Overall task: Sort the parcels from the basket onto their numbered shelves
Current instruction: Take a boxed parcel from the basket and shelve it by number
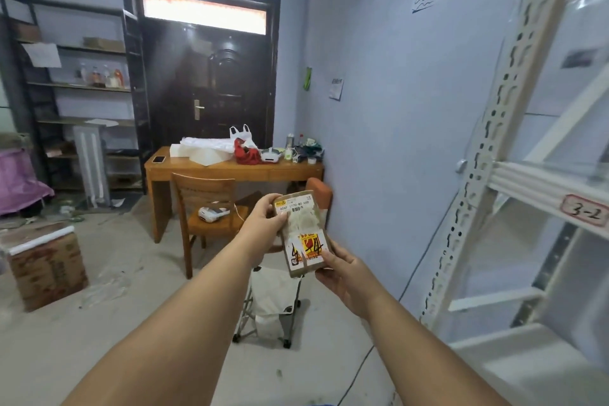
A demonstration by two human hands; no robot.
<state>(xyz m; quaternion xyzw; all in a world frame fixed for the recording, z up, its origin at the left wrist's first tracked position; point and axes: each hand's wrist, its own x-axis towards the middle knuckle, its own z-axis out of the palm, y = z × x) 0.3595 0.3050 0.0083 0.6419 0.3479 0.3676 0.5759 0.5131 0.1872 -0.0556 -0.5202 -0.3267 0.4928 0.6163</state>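
Just left of the white shelving unit (514, 128), at chest height, a brown parcel (303, 232) is being held up between both hands with its labelled face turned toward the camera. The left hand (263, 224) is gripping the parcel's upper left edge, thumb lying across the printed label beside the barcode and the other fingers wrapped behind. The right hand (342, 269) is cradling the lower right corner, thumb pressed on the front next to the yellow sticker (308, 245), the remaining fingers hidden behind the package. Both hands are therefore closed on the parcel, and neither is free.

The grip is keeping to the edges, probably so that the dark handwritten digits over the sticker are left uncovered for reading; they look like "4-4", though the strokes are rough. The nearest shelf rail on the unit is carrying a tag (585, 212) reading "3-2", which would not match, so the judgement is that the person is checking the number before choosing a level elsewhere on the unit.

Below the parcel, and further left of the unit, a white folding basket (273, 303) on wheels is standing on the floor; whether more parcels are lying inside cannot be told. Behind it, a wooden desk (230, 168) and chair (211, 208) are playing no part in the step.
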